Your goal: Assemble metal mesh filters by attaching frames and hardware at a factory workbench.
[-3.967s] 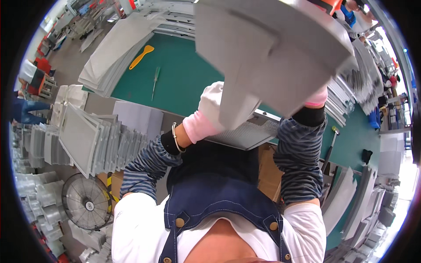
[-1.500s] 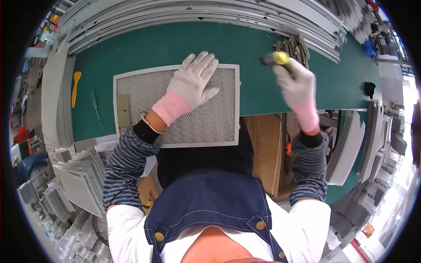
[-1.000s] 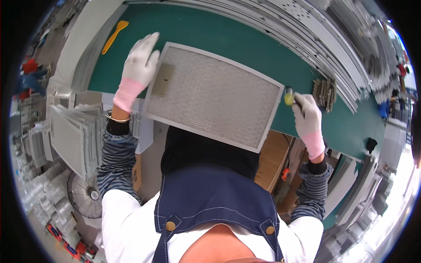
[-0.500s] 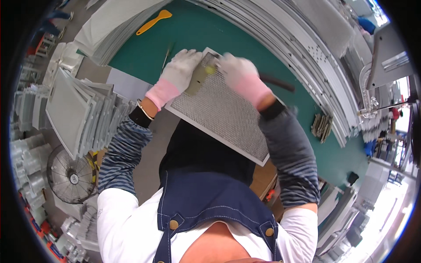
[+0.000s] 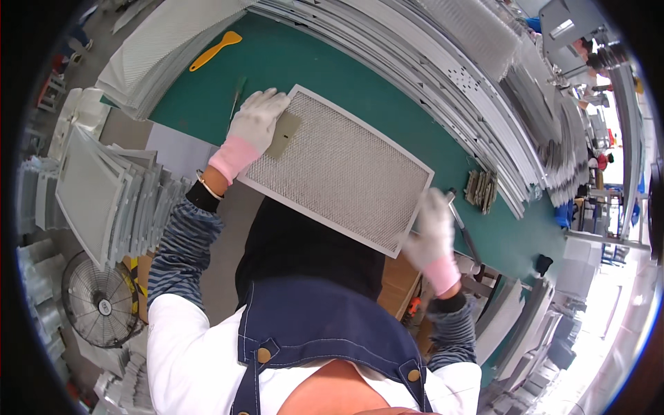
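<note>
A framed metal mesh panel [image 5: 346, 173] lies slanted across the green table's near edge, partly overhanging it. My left hand [image 5: 254, 124], in a white glove with a pink cuff, grips the panel's left end. A flat olive plate [image 5: 284, 137] with a small dark slot rests on the mesh against that hand. At the panel's right end is my right hand [image 5: 434, 225], gloved alike and smeared by motion, so its fingers are unclear. Just right of it is a dark-handled tool [image 5: 465, 232], probably a hammer; whether the hand touches it cannot be made out.
A yellow scraper [image 5: 216, 51] and a thin tool [image 5: 236, 100] lie on the green table [image 5: 290, 59]. Long metal profiles [image 5: 415, 83] are piled along the far side. Small strips [image 5: 481, 191] sit at right. Framed panels [image 5: 90, 194] and a fan [image 5: 102, 301] stand at left.
My right hand has moved from the panel's upper left, beside the olive plate, to its right end. The dark-handled tool has shifted right too. The left hand stays at the panel's left end.
</note>
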Demonstrator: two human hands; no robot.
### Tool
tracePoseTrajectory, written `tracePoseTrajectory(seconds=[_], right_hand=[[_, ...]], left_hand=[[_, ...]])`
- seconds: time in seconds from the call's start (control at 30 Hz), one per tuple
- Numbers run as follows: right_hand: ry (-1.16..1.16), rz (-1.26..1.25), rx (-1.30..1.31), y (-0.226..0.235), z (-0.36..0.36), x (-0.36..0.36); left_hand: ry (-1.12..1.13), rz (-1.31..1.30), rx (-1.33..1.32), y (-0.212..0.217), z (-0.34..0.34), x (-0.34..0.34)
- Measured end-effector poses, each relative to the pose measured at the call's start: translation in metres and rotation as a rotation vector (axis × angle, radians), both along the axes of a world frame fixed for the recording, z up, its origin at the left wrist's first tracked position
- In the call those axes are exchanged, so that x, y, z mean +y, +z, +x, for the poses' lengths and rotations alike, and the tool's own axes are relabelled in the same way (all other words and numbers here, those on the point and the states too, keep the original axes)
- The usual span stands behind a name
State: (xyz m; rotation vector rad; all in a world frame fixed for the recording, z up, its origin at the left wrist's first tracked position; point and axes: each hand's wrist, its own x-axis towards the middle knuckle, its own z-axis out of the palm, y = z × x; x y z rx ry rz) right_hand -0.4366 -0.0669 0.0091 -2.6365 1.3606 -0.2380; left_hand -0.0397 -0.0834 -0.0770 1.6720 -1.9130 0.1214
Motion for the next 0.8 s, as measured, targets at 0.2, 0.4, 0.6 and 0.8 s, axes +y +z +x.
tracePoseTrajectory(seconds=[0.2, 0.4, 0.6, 0.8], right_hand=[[0.314, -0.022, 0.022, 0.020, 0.017, 0.009], [0.074, 0.295, -0.124, 0.134, 0.025, -0.071], [-0.015, 0.369, -0.170, 0.131, 0.023, -0.069], [0.051, 0.236, -0.508, 0.121, 0.017, -0.061]], left_hand=[[-0.130, 0.332, 0.639, 0.040, 0.016, -0.004], [0.263, 0.030, 1.389, 0.068, 0.002, 0.050], [0.140, 0.441, 1.362, 0.054, -0.040, 0.068], [-0.142, 0.398, 1.618, 0.040, -0.073, 0.022]])
